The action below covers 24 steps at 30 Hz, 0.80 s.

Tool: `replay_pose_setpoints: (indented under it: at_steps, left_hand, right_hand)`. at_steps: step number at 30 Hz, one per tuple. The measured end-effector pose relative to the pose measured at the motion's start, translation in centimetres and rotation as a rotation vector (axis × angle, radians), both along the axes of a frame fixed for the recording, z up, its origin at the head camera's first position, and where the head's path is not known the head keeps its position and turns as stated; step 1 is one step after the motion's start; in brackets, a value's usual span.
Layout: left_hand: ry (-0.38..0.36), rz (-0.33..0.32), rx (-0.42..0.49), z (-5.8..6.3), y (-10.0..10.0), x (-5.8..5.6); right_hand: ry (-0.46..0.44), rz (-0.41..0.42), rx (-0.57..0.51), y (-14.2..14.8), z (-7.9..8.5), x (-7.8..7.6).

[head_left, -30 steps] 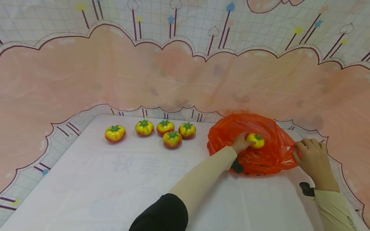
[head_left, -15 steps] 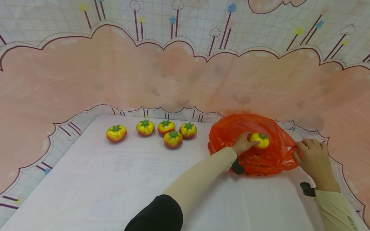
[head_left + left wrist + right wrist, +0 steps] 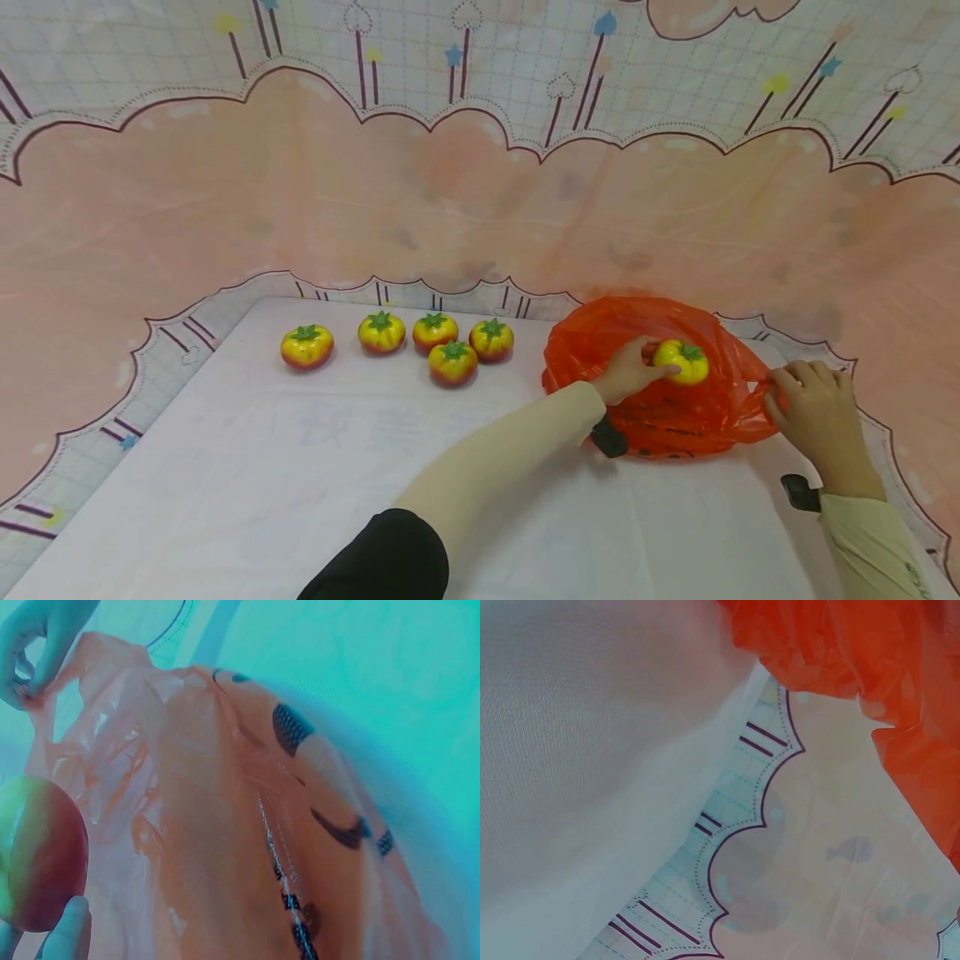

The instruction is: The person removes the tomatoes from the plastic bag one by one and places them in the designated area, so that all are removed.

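Observation:
My left hand (image 3: pixel 632 372) pinches a yellow-red tomato (image 3: pixel 682 363) with a green star-shaped top between thumb and fingers. In the head view this tomato overlaps the middle of a thin red plastic bag (image 3: pixel 720 417) lying at the right of the table. The left wrist view shows the tomato (image 3: pixel 41 855) at the left edge, a fingertip (image 3: pixel 69 930) against its underside. My right hand (image 3: pixel 817 417) grips the bag's right end by its handle. In the right wrist view only crumpled bag (image 3: pixel 825 645) shows; the right hand is out of that frame.
Several more tomatoes (image 3: pixel 453 364) sit in a loose group at the back of the white-covered table (image 3: pixel 300 500), one (image 3: pixel 307 347) farther left. A patterned pink curtain (image 3: pixel 375 208) hangs close behind the table's back edge.
My left hand has moved the tomato a little to the right over the bag, and it looks slightly larger now. The right hand keeps its grip on the handle. The head view has shifted slightly.

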<state>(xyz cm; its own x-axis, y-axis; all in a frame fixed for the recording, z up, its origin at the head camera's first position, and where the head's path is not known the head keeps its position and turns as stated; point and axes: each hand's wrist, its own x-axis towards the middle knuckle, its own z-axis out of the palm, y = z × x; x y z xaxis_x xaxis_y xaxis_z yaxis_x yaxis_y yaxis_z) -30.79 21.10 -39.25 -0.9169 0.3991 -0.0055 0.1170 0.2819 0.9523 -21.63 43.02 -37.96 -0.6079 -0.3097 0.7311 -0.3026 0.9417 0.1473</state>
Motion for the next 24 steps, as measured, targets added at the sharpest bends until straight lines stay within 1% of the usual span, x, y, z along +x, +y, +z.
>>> replay_pose_setpoints:
  at_steps: [7,11,14,17,21,24]
  left_hand:
    - [0.006,-0.049,0.042,0.3,-1.0,0.6]
    - [0.008,-0.069,0.044,0.6,-1.7,1.2]
    - [0.004,-0.104,0.055,0.8,-2.4,1.8]
    - [-0.012,-0.145,0.084,0.8,-3.2,2.2]
    - [-0.028,-0.174,0.116,1.0,-4.2,2.7]
    - [-0.018,-0.184,0.127,1.3,-5.0,2.9]
  right_hand:
    - [0.018,0.018,0.001,0.1,-0.1,0.0]
    - [0.003,0.003,-0.005,0.1,0.0,0.2]
    - [-0.01,-0.01,-0.003,0.0,0.0,0.3]
    - [-0.017,-0.008,0.0,0.0,0.1,0.3]
    - [-0.007,0.001,0.004,0.0,0.0,0.2]
    - [0.002,0.006,0.005,0.0,0.1,0.1]
